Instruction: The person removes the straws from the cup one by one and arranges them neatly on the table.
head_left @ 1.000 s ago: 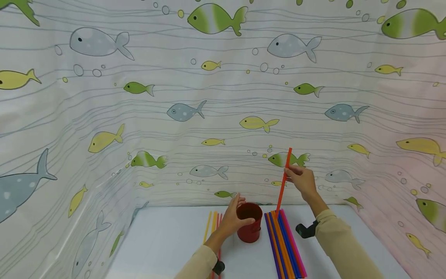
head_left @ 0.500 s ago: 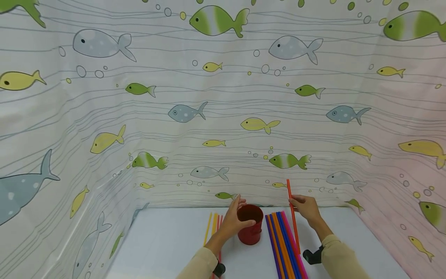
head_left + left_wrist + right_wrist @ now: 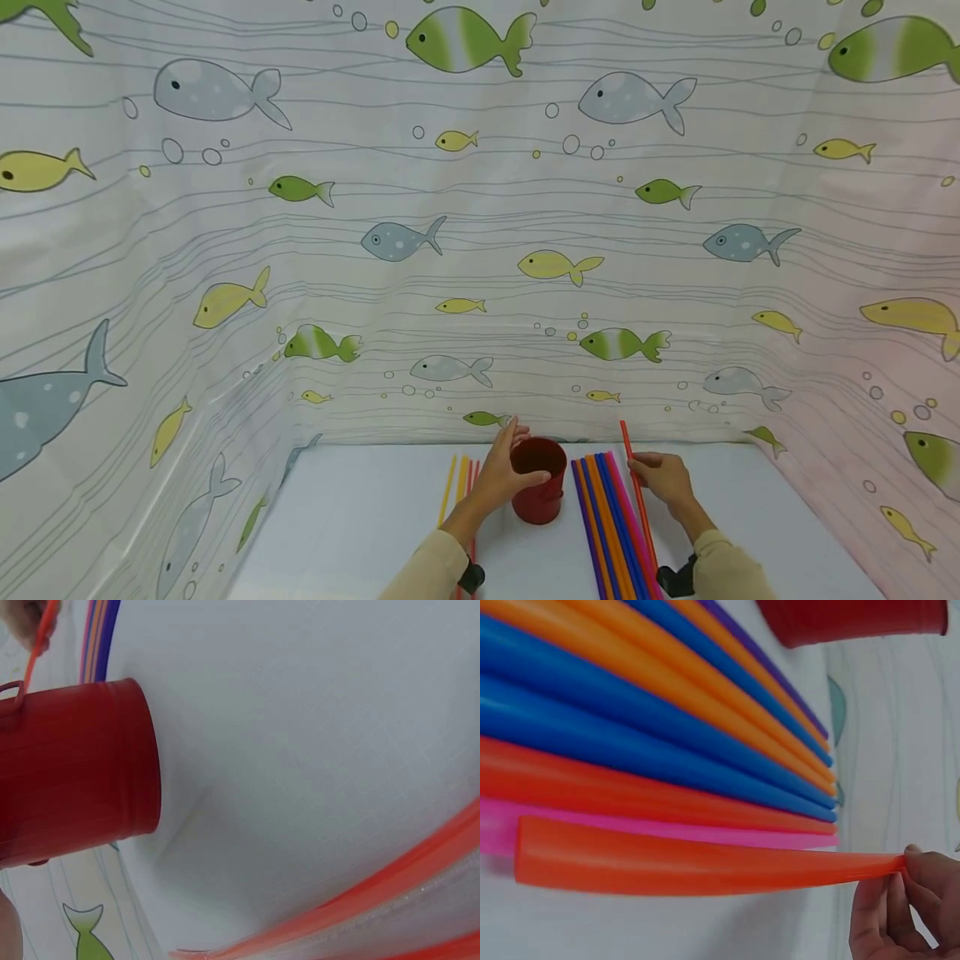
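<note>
My left hand (image 3: 498, 477) holds a small red metal bucket (image 3: 537, 505) upright on the white table, thumb across its near side and fingers along its left. In the left wrist view the bucket (image 3: 75, 769) shows side loops, and only a sliver of the hand (image 3: 9, 930) appears. To the right, my right hand (image 3: 664, 483) pinches an orange-red straw (image 3: 643, 518) near its far end. That straw (image 3: 690, 859) slants along the right side of a row of straws (image 3: 609, 521) in purple, orange, blue, red and pink; contact with the row cannot be told.
Several yellow and red straws (image 3: 459, 492) lie left of the bucket, partly behind my left arm. A fish-printed sheet (image 3: 495, 192) rises behind the white table (image 3: 345, 517) and along both sides.
The orange-red straw has come down from above the row to its right side, and my right hand has lowered with it. My left hand stays at the bucket.
</note>
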The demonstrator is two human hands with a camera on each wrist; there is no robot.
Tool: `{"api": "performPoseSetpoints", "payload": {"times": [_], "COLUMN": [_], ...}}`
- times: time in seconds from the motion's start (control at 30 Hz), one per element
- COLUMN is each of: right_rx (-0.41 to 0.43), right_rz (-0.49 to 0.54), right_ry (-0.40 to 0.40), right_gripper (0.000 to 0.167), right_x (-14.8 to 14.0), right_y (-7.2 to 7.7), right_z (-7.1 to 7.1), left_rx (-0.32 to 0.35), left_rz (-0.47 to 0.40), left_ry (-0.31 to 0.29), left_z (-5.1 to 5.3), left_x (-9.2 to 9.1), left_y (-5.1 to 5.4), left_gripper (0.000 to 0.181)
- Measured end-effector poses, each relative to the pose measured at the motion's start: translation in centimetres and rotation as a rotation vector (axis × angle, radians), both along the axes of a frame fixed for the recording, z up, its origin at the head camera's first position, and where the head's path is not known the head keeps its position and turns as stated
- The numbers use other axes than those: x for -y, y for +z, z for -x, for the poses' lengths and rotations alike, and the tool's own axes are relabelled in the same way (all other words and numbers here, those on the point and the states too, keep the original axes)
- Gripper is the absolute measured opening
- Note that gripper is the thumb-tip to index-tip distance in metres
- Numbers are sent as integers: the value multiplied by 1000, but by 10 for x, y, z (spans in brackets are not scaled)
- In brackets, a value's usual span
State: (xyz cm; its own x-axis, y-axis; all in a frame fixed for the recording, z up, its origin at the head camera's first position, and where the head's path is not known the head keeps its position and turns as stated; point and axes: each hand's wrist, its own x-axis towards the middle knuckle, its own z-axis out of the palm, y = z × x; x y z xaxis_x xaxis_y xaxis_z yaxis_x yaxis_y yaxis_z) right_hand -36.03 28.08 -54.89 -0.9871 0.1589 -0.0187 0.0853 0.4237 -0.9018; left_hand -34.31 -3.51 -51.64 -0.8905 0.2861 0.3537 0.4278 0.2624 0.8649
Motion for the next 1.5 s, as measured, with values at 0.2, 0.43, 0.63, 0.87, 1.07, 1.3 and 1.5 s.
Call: {"api": "performPoseSetpoints", "payload": {"times": [0.2, 0.43, 0.63, 0.87, 1.07, 1.3, 1.5], "right_rx": [30, 43, 33, 21, -16, -34, -151], "right_rz": [-77, -198, -251, -311, -308, -271, -274], "right_ry": [-5, -19, -6, 6, 13, -9, -47], "right_gripper": [33, 32, 30, 28, 29, 33, 38], "right_x": [-2, -4, -3, 2, 3, 1, -3], "right_y": [-14, -27, -32, -31, -34, -34, -12], "right_z": [0, 0, -2, -1, 1, -3, -2], "left_rx": [24, 22, 43, 57, 49, 57, 31], "left_rz": [47, 42, 47, 41, 42, 58, 88], "left_ry": [24, 22, 25, 22, 16, 25, 9], "left_z": [10, 9, 9, 11, 11, 9, 10], "left_x": [2, 2, 3, 5, 5, 2, -3], "left_y": [-12, -11, -12, -12, -14, -13, -9], "left_gripper": [107, 107, 107, 109, 109, 106, 109]}}
